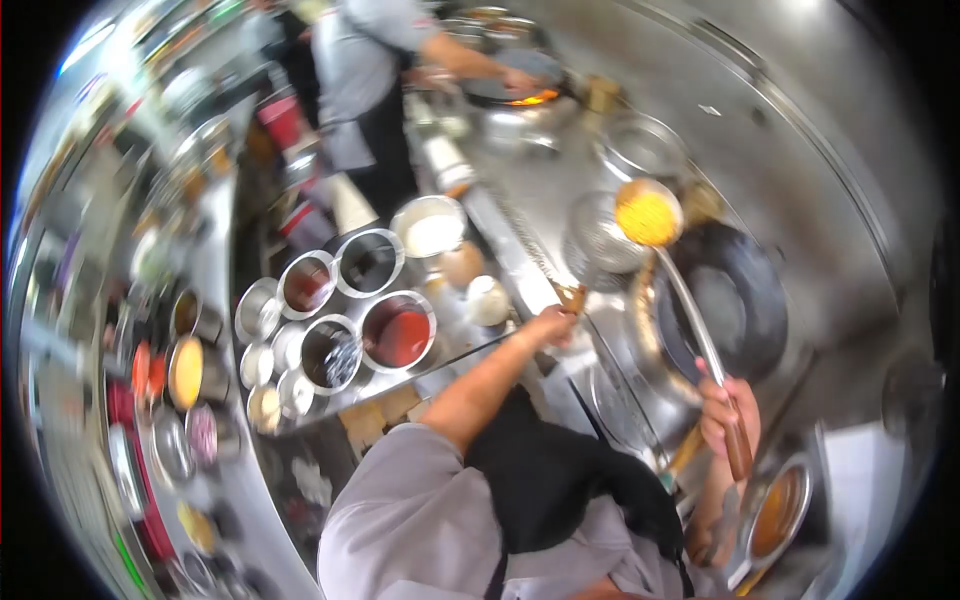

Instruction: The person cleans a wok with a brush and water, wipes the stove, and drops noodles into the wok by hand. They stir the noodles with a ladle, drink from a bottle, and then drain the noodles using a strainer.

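Note:
My left hand (pixel 555 327) is closed round a short wooden handle (pixel 571 297). Its upper end lies close to the near edge of a round wire-mesh strainer (pixel 590 235); I cannot tell whether the two join. In my right hand (pixel 728 410) is a long-handled ladle (pixel 685 292), gripped by its brown wooden end. Yellow food (pixel 646 216), in small bits, fills its bowl, which overlaps the strainer's right side in this view. Beneath the ladle's shaft sits a dark wok (pixel 735 300) on the steel range.
Round tubs of dark and red sauces (pixel 400 333) stand on the counter left of my arm. A co-worker (pixel 365 90) works at a flaming wok (pixel 515 80) farther up. A metal bowl (pixel 643 146) sits behind the strainer. A pot of orange-brown liquid (pixel 777 510) is at lower right.

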### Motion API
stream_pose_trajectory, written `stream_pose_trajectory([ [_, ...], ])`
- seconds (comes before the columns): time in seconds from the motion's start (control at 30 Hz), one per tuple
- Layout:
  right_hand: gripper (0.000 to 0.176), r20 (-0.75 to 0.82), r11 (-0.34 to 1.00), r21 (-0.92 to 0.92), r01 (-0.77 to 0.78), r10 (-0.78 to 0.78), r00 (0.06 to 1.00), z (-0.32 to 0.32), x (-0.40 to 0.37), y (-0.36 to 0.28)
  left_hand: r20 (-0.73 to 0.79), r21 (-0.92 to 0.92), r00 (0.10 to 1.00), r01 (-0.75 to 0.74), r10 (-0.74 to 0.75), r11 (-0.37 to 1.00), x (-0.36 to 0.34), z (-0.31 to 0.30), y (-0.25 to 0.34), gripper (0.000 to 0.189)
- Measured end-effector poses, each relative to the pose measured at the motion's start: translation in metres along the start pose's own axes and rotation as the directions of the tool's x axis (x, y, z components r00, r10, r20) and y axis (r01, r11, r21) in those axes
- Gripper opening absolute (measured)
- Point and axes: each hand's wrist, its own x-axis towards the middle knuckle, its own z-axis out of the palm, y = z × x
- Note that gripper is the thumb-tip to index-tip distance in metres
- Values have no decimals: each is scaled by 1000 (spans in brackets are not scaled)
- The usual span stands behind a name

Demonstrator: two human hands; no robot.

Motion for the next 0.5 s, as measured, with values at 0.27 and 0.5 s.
stream_pose_trajectory([
  [0.27,48,134,926,-145,-349,368,920,27,39,2,-170,-86,985,-44,29,995,-181,5,-73,61],
  [0.5,52,257,725,-224,-651,688,678,70,55,52,-576,-264,806,-28,-134,964,-356,14,-196,51],
])
